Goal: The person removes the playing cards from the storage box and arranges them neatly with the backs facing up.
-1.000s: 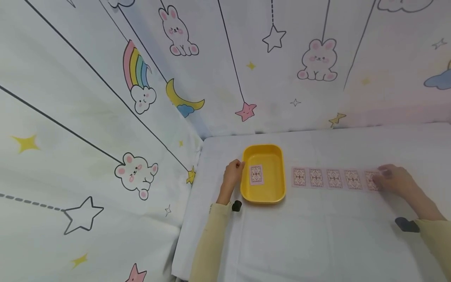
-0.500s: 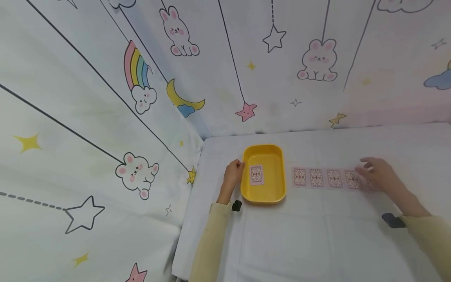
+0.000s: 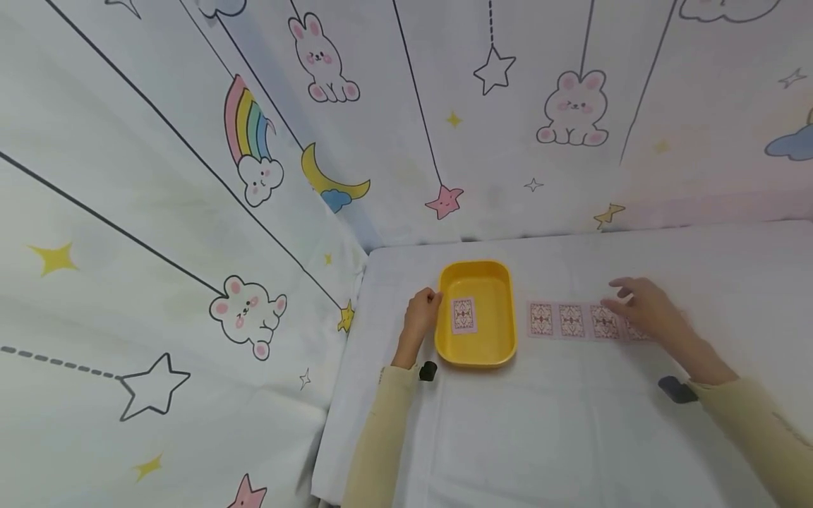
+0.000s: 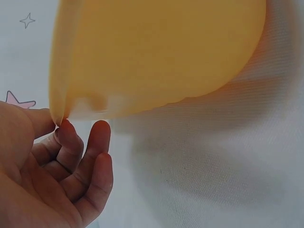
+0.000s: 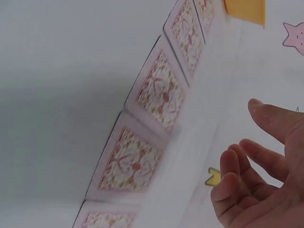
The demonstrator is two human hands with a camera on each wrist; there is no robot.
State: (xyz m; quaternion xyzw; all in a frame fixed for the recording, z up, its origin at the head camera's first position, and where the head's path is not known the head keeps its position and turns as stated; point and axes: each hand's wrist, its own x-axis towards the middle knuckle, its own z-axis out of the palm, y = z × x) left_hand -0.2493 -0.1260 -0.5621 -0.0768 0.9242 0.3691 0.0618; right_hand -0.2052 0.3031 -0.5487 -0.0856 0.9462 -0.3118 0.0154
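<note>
My left hand [image 3: 420, 314] is at the left side of a yellow plastic tray [image 3: 495, 331]. Seen from the left wrist, its thumb and forefinger pinch the tray's rim, while the other fingers [image 4: 99, 137] curl loosely below. One playing card [image 3: 464, 315], patterned back up, lies inside the tray toward its left. To the right, a row of playing cards [image 3: 571, 321] with the same red floral backs lies on the white cloth. Over the right end of that row hovers my right hand [image 3: 648, 310], fingers spread and holding nothing; it hides part of the row.
A white cloth covers the table [image 3: 533, 430], with its left edge beside a printed curtain [image 3: 267, 423]. Another printed curtain [image 3: 508, 155] stands along the back, behind the tray and cards. A dark wrist camera [image 3: 677, 389] sits below the right hand.
My right hand has moved left along the card row, from the rightmost card toward the middle, its fingers free. My left hand stays at the tray's rim.
</note>
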